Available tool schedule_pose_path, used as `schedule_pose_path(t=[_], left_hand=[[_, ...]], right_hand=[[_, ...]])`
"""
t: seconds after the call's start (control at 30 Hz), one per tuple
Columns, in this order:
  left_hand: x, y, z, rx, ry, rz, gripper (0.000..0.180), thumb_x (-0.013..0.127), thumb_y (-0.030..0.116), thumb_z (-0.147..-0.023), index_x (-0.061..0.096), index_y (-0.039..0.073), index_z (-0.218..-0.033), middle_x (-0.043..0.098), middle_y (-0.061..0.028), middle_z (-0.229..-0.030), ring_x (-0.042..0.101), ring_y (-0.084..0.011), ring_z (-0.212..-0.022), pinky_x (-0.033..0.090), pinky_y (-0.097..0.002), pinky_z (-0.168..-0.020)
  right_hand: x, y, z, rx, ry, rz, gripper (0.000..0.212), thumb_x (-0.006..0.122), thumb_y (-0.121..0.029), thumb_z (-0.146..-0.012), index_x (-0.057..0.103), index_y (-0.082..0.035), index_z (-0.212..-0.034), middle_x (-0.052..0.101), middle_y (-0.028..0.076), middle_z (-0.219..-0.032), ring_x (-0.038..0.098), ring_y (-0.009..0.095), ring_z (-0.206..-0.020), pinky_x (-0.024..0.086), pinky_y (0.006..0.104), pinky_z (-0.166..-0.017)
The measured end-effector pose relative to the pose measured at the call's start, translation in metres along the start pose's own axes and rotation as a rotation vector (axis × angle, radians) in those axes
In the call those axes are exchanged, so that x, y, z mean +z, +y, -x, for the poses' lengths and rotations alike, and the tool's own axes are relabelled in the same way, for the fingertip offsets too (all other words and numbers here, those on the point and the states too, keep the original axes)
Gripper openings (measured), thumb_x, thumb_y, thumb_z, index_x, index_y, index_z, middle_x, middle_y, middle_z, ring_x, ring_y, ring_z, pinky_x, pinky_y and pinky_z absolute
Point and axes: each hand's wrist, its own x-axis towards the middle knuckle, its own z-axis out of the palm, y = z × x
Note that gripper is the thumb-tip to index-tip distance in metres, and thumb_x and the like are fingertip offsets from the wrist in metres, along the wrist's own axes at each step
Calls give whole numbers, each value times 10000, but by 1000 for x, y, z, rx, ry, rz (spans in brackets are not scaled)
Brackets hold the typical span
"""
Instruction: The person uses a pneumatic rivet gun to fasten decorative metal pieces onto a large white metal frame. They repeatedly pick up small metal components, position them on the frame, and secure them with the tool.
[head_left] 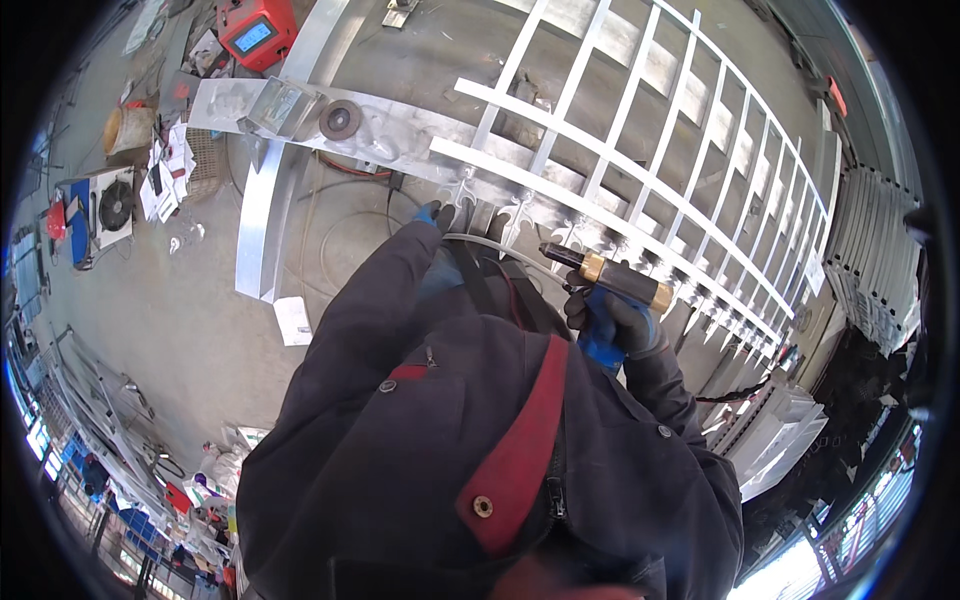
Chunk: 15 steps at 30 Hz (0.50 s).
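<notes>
My right hand [612,322], in a blue and dark grey glove, is closed around a black cylindrical hand tool [625,283] with brass-coloured bands. The tool's narrow black end points left, above the lower edge of a pale metal fence panel [540,180]. My left hand [438,214], gloved alike, is beside the panel's leftmost spear-shaped tip [463,188]; its fingers are partly hidden, so I cannot tell whether it grips anything. A pale grey hose [495,243] curves from near my left hand toward the tool.
A flat metal beam [390,130] carries a dark round disc [340,120] and a clear block [284,107]. A red machine with a screen [258,35] stands at the far left. Loops of cable [335,235] lie on the floor. Stacked metal panels [870,255] stand at the right.
</notes>
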Motion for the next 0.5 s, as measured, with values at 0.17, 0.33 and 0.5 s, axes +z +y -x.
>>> schedule_pose_path(t=[0.17, 0.33, 0.5], left_hand=[[31, -9, -9, -258, -152, 604, 613, 662, 378, -1037, 548, -49, -1460, 784, -192, -1080, 769, -241, -912, 613, -361, -772], [28, -12, -10, -229, -140, 572, 665, 681, 376, -1031, 489, -70, -1486, 787, -162, -986, 761, -215, -808, 610, -350, -684], [29, -9, -16, -249, -131, 502, 662, 675, 390, -1035, 499, -70, -1477, 781, -169, -1000, 756, -214, -814, 610, -366, -712]], right_hand=[[-21, -6, 16, 39, -65, -28, 727, 774, -452, -919, 560, -10, -1455, 710, 107, -1115, 696, 202, -928, 557, 344, -809], [-33, 5, 21, 5, -10, -131, 571, 746, -318, -974, 576, -21, -1431, 705, 98, -1105, 683, 199, -941, 548, 338, -850], [-24, 21, 3, -105, 43, 292, 460, 696, -226, -1030, 581, -8, -1419, 697, 95, -1127, 662, 183, -970, 540, 336, -823]])
